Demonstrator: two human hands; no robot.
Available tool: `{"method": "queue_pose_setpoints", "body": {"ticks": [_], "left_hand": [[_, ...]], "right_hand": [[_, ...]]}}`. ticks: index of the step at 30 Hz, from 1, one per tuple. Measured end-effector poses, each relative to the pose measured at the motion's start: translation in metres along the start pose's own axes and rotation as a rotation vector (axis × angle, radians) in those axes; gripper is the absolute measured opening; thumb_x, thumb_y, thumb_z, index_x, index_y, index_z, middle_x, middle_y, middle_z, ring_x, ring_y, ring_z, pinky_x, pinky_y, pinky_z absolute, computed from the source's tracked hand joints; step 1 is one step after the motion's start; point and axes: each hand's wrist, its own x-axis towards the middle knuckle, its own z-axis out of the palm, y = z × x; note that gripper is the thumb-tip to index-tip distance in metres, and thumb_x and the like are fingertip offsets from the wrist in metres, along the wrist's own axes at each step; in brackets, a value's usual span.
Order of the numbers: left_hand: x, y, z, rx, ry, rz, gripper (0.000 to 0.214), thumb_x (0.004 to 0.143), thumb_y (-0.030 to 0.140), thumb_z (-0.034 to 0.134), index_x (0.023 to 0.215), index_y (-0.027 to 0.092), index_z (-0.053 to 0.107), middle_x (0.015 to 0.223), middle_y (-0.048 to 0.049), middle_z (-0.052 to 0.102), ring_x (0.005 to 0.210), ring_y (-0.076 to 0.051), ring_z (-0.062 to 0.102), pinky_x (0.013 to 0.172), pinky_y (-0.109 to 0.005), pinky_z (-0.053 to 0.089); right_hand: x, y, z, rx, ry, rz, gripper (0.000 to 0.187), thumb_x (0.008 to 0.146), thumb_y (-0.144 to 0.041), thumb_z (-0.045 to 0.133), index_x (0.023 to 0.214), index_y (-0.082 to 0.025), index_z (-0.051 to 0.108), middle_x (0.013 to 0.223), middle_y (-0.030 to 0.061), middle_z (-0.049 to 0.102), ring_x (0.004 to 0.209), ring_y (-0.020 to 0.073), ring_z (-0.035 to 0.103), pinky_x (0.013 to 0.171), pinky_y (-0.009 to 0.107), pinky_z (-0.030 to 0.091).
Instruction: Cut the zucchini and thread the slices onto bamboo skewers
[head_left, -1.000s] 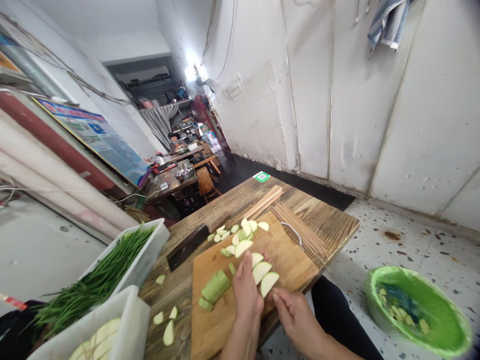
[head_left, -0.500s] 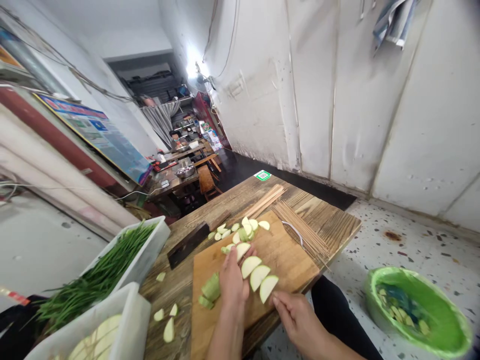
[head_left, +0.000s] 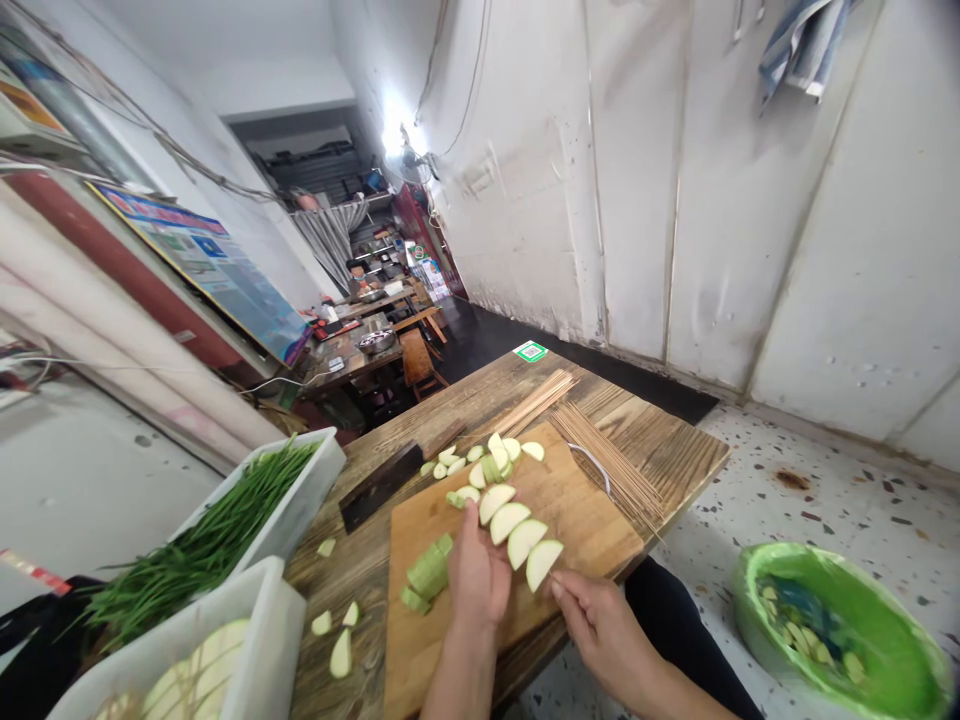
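My left hand [head_left: 476,575] rests on a wooden cutting board [head_left: 592,525], fingers closed against a row of pale green-edged vegetable slices [head_left: 517,535]. My right hand [head_left: 604,630] sits at the board's near edge. Its fingertips are pinched just below the lowest slice [head_left: 541,563], and whatever they hold is too thin to make out. A stack of cut green pieces [head_left: 427,575] lies left of my left hand. More loose slices [head_left: 480,465] are heaped at the board's far side.
A dark cleaver [head_left: 379,488] lies on the wooden table [head_left: 675,440] left of the board, with bamboo skewers [head_left: 611,460] to its right. White tubs at the left hold chives [head_left: 202,550] and large pale slices [head_left: 187,685]. A green-lined basin [head_left: 847,630] stands on the floor at the right.
My left hand slid back along the board and its fingers drew in against the row of slices. The row shifted slightly. My right hand stayed at the board's edge.
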Motion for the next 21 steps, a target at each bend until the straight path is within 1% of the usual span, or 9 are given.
{"method": "queue_pose_setpoints", "body": {"ticks": [2, 5, 10, 14, 18, 21], "left_hand": [[-0.002, -0.002, -0.002, 0.048, 0.015, 0.02, 0.035, 0.08, 0.038, 0.056, 0.101, 0.01, 0.062, 0.089, -0.0118, 0.067, 0.072, -0.018, 0.063, 0.062, -0.03, 0.053], [-0.003, -0.004, -0.003, 0.101, 0.021, 0.045, 0.033, 0.075, 0.032, 0.064, 0.1, 0.01, 0.062, 0.089, -0.0115, 0.068, 0.071, -0.016, 0.063, 0.064, -0.029, 0.053], [-0.004, 0.0, -0.001, 0.079, 0.032, 0.051, 0.033, 0.07, 0.029, 0.07, 0.097, 0.01, 0.063, 0.082, -0.0096, 0.069, 0.067, -0.015, 0.063, 0.063, -0.027, 0.052], [-0.006, 0.003, -0.002, 0.018, 0.036, 0.055, 0.03, 0.071, 0.028, 0.069, 0.094, 0.009, 0.064, 0.082, -0.0111, 0.069, 0.071, -0.017, 0.065, 0.065, -0.027, 0.053], [-0.007, 0.005, -0.004, -0.02, 0.024, 0.007, 0.024, 0.077, 0.025, 0.063, 0.095, 0.009, 0.064, 0.088, -0.0132, 0.069, 0.076, -0.018, 0.066, 0.07, -0.03, 0.054], [-0.003, 0.012, -0.004, -0.096, 0.086, -0.013, 0.016, 0.083, 0.018, 0.055, 0.092, 0.009, 0.063, 0.092, -0.0149, 0.069, 0.083, -0.019, 0.066, 0.078, -0.033, 0.053]], "right_hand": [[-0.001, 0.002, 0.0, -0.023, -0.004, -0.006, 0.028, 0.093, -0.027, 0.033, 0.065, -0.021, 0.034, 0.058, -0.0065, 0.03, 0.051, 0.0104, 0.035, 0.051, 0.022, 0.026], [-0.004, 0.004, 0.002, -0.062, -0.018, -0.026, 0.029, 0.094, -0.027, 0.032, 0.067, -0.021, 0.039, 0.057, -0.0061, 0.032, 0.051, 0.0108, 0.037, 0.051, 0.022, 0.027], [-0.005, 0.006, 0.003, -0.09, -0.048, -0.073, 0.029, 0.094, -0.028, 0.029, 0.075, -0.02, 0.049, 0.061, -0.0029, 0.043, 0.054, 0.013, 0.045, 0.055, 0.023, 0.034], [-0.006, 0.006, 0.003, -0.052, -0.077, -0.109, 0.029, 0.095, -0.028, 0.028, 0.079, -0.02, 0.05, 0.064, -0.0015, 0.047, 0.056, 0.0135, 0.047, 0.058, 0.022, 0.037], [-0.011, 0.003, 0.004, -0.025, -0.066, -0.116, 0.027, 0.095, -0.028, 0.029, 0.076, -0.02, 0.046, 0.063, -0.0032, 0.04, 0.054, 0.0122, 0.044, 0.055, 0.021, 0.035], [-0.015, -0.002, 0.002, -0.032, -0.092, -0.121, 0.027, 0.094, -0.028, 0.029, 0.077, -0.019, 0.047, 0.063, -0.0035, 0.039, 0.053, 0.0118, 0.042, 0.054, 0.021, 0.035]]}}
